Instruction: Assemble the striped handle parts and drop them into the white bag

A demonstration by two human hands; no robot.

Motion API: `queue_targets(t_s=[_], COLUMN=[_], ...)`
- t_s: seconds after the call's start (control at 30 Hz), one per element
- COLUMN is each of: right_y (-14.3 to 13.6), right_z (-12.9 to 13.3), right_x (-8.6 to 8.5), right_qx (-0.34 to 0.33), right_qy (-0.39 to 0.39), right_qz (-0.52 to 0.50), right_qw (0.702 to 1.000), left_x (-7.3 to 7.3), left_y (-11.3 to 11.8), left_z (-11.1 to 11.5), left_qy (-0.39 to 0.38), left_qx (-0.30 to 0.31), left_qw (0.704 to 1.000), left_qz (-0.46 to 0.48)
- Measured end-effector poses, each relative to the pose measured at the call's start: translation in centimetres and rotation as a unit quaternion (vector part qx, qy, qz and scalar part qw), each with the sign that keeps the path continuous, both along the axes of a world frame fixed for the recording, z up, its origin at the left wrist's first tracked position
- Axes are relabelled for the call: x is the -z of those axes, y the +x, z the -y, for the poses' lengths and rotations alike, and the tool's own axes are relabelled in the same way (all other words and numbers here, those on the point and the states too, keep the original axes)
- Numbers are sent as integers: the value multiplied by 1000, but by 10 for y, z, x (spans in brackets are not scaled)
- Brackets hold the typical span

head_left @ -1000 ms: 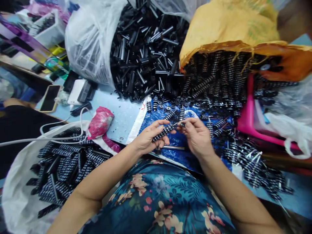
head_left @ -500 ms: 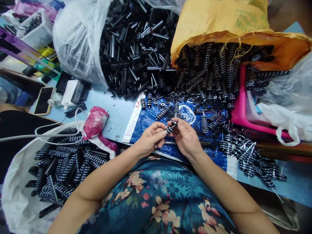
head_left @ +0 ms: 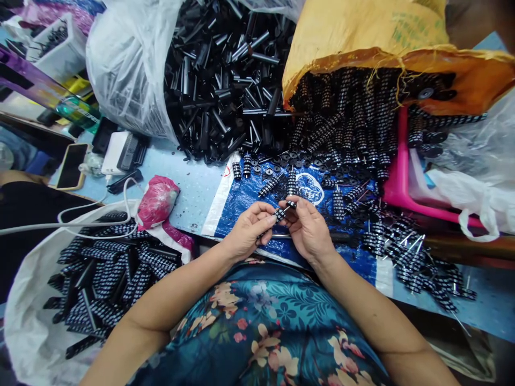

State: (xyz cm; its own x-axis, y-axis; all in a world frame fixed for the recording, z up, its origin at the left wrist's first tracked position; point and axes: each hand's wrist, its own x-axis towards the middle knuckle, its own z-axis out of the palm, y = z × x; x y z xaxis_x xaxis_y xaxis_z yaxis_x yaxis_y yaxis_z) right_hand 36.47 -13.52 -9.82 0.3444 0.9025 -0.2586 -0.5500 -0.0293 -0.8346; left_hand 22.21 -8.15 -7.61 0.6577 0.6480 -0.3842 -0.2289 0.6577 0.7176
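In front of my body, my left hand [head_left: 250, 229] is closed around a short black roller with rows of white marks [head_left: 279, 215]. A thin metal rod sticks out of its end toward my right hand [head_left: 310, 228]. The right thumb and fingers pinch a small black piece [head_left: 291, 204] at that rod; whether it is threaded on I cannot tell. Just beyond my fingers, another marked roller [head_left: 292, 181] stands on the blue plastic sheet [head_left: 247, 201]. Loose black washers [head_left: 269, 172] and several similar rollers lie around it.
A clear bag [head_left: 129, 69] spills black tubes [head_left: 217, 96] at the back. Marked rollers pour from a yellow sack [head_left: 362, 32] beside a pink bin [head_left: 402, 161]. At left sit a white sack [head_left: 24, 316] of longer marked pieces, a pink bundle [head_left: 156, 201] and a phone [head_left: 73, 166].
Both hands stay nearly in place with the same grips. The small black piece in my right fingers has shifted slightly to the right and shows more.
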Motion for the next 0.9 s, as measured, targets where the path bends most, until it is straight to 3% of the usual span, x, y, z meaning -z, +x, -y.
queue_targets(t_s=[0.5, 0.6, 0.67, 0.73, 0.83, 0.9], right_y=[-3, -4, -3, -1, 5, 7], right_z=[-2, -1, 0, 3, 6, 7], right_x=[1, 7, 9, 8, 2, -3], right_qx=[5, 0, -8, -9, -58, -105], right_qy=[16, 20, 35, 74, 165, 206], right_qz=[-25, 16, 106, 270, 520, 595], right_qw=[1000, 1000, 994, 960, 836, 770], left_x=[2, 2, 0, -1, -4, -4], left_y=[1, 0, 0, 1, 4, 8], left_z=[-1, -1, 0, 0, -1, -1], left_qy=[-3, -1, -4, -14, -18, -7], left_qx=[-9, -6, -13, -32, -55, -56], left_qw=[1000, 1000, 1000, 999, 998, 998], left_qz=[4, -1, -13, -28, -40, -35])
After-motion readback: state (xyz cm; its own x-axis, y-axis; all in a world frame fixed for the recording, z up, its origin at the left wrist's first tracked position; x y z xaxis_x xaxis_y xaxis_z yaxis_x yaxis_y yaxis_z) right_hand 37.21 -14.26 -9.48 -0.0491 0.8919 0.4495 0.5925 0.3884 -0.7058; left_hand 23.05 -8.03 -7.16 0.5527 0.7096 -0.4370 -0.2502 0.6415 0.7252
